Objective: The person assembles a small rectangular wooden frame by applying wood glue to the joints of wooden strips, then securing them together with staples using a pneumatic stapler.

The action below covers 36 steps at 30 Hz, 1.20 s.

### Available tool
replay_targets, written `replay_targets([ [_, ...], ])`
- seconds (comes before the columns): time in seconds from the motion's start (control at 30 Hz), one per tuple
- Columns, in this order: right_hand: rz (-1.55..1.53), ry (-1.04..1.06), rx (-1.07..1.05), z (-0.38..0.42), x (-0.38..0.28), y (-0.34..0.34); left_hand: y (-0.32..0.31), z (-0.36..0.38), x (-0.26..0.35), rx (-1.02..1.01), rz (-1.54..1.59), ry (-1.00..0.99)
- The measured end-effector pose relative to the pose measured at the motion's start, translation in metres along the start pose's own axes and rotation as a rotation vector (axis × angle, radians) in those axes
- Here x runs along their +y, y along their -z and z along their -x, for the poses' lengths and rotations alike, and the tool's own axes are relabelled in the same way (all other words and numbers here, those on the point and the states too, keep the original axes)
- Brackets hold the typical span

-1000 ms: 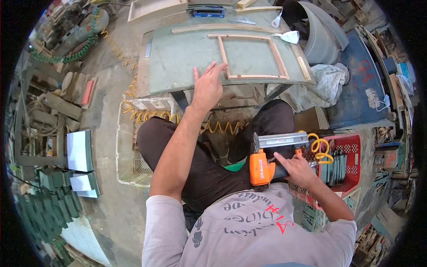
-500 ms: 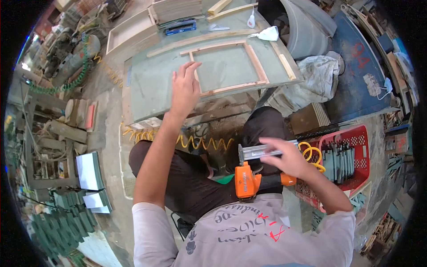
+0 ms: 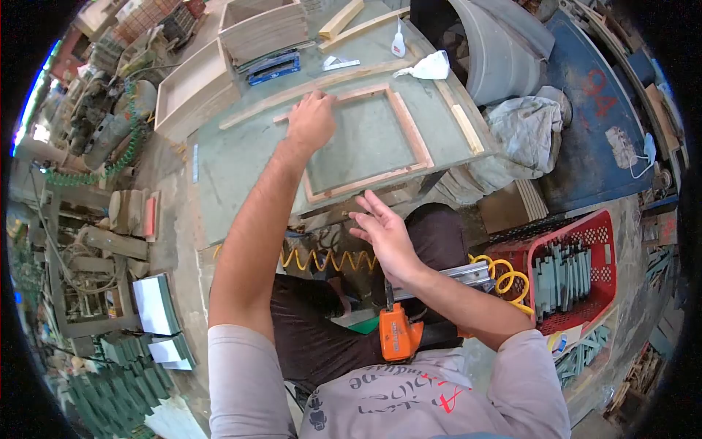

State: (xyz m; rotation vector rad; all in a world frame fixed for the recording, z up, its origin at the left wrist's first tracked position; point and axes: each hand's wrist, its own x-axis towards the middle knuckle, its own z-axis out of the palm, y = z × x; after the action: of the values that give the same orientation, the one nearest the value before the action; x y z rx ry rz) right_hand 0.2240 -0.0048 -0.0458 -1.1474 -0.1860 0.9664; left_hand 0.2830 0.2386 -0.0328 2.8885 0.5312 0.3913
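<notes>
Since a moment ago the right hand point(image 3: 384, 234) has left the orange nail gun point(image 3: 401, 333), which now lies in the lap, and hovers open, fingers spread. The left hand point(image 3: 311, 121) presses flat on the pale rectangular wooden frame point(image 3: 409, 132) lying on the green bench point(image 3: 234, 175). The forearm hides much of the gun.

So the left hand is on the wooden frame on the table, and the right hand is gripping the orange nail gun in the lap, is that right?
Not quite. The head view shows the left hand on the wooden frame on the table, but the right hand is open and empty, raised near the table edge. The orange nail gun lies in the lap, under the forearm, with no hand gripping it.
</notes>
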Motion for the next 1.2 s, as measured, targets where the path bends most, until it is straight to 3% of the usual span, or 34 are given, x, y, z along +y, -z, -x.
replay_targets([
  [0.23, -0.041, 0.024, 0.029, -0.006, 0.003, -0.013, -0.012, -0.008, -0.006, 0.064, 0.064, 0.019],
  [0.43, -0.002, 0.092, 0.063, -0.003, 0.006, -0.023, 0.004, -0.009, 0.002, 0.001, 0.061, 0.154],
  [0.6, 0.069, 0.201, 0.052, 0.008, 0.003, -0.023, 0.045, 0.001, -0.002, 0.205, 0.118, 0.115],
  [0.77, 0.309, 0.460, 0.109, -0.010, -0.033, -0.005, 0.107, 0.036, -0.008, 0.371, 0.258, 0.132],
  [0.83, 0.646, 0.576, 0.105, -0.038, -0.058, 0.014, 0.126, 0.057, -0.011, 0.160, 0.466, 0.354],
  [0.87, 0.719, 0.516, 0.126, -0.048, -0.076, 0.016, 0.126, 0.070, -0.011, 0.162, 0.465, 0.363],
  [0.9, 0.788, 0.459, 0.151, -0.058, -0.093, 0.018, 0.125, 0.085, -0.011, 0.103, 0.677, 0.422],
  [1.0, 1.014, 0.642, 0.124, -0.115, -0.115, 0.044, 0.109, 0.129, 0.004, 0.052, 1.124, 0.512],
  [1.1, 1.163, 0.719, 0.043, -0.147, -0.132, 0.044, 0.076, 0.166, 0.033, 0.041, 1.451, 0.571],
  [1.2, 1.376, 0.662, -0.230, -0.179, -0.145, 0.039, 0.044, 0.193, 0.073, -0.015, 1.681, 0.691],
])
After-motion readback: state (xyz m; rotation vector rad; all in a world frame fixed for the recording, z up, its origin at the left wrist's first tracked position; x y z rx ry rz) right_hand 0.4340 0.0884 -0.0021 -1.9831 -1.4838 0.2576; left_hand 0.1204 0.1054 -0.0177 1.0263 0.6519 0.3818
